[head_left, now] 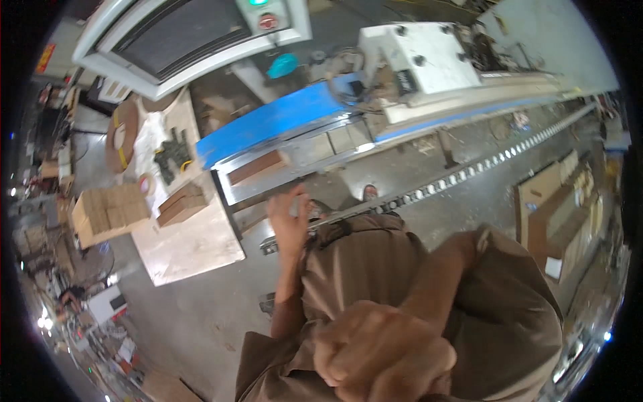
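My left hand (289, 218) is beside the near left corner of a metal machine bed (231, 191), its fingers loosely apart and nothing visible in them. A reddish-brown flat piece (258, 167) lies in that bed. Close below the camera, my right hand (385, 352) is raised in front of my brown shirt, its fingers curled in. The inside of that hand is hidden, so I cannot tell if anything is in it. Between my body and the machine runs a long rail with a row of rollers (442, 182).
A blue cover (281, 120) and a white housing (429, 57) top the machine. A screen panel (187, 40) hangs upper left. The wooden table (194, 258) bears stacked brown blocks (110, 211), a smaller block (181, 204) and dark gloves (174, 155). Boards (556, 208) stand at right.
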Motion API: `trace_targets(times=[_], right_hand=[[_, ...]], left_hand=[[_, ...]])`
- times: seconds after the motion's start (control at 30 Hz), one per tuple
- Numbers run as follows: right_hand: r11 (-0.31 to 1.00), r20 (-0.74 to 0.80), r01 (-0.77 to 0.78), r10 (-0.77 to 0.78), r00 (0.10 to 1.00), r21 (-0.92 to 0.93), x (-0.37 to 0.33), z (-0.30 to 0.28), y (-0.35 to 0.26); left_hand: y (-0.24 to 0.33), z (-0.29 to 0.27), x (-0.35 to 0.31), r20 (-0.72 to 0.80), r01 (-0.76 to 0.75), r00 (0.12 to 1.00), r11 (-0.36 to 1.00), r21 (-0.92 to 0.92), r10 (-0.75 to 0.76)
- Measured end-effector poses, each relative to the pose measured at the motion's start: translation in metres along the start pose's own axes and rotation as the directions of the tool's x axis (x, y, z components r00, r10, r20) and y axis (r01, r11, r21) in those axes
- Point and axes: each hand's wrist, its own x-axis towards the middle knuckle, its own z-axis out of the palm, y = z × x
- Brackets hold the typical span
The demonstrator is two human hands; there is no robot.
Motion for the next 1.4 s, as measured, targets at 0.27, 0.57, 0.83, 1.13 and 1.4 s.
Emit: trace_targets(times=[0.27, 0.57, 0.83, 1.13, 1.4], right_hand=[[0.998, 0.105, -0.048, 0.045, 0.993, 0.026, -0.002, -0.008, 0.007], [0.983, 0.156, -0.183, 0.178, 0.972, 0.019, 0.008, -0.019, -0.005], [0.983, 0.352, -0.094, 0.145, 0.925, -0.158, 0.021, -0.038, -0.012], [0.772, 0.526, -0.577, 0.618, 0.585, -0.265, 0.000, -0.113, 0.017], [0.214, -0.122, -0.686, 0.905, 0.406, -0.695, -0.113, -0.250, 0.117]], left_hand=[[0.010, -0.001, 0.013, -0.014, -0.058, 0.998, 0.996, -0.068, 0.058], [0.010, 0.005, 0.003, -0.043, -0.081, 0.996, 0.992, -0.092, 0.078], [0.008, -0.005, 0.005, 0.009, -0.097, 0.995, 0.995, -0.008, 0.097], [-0.029, -0.076, 0.062, -0.100, -0.075, 0.987, 0.914, 0.399, 0.124], [-0.089, -0.072, 0.093, 0.228, -0.206, 0.968, 0.837, 0.507, 0.101]])
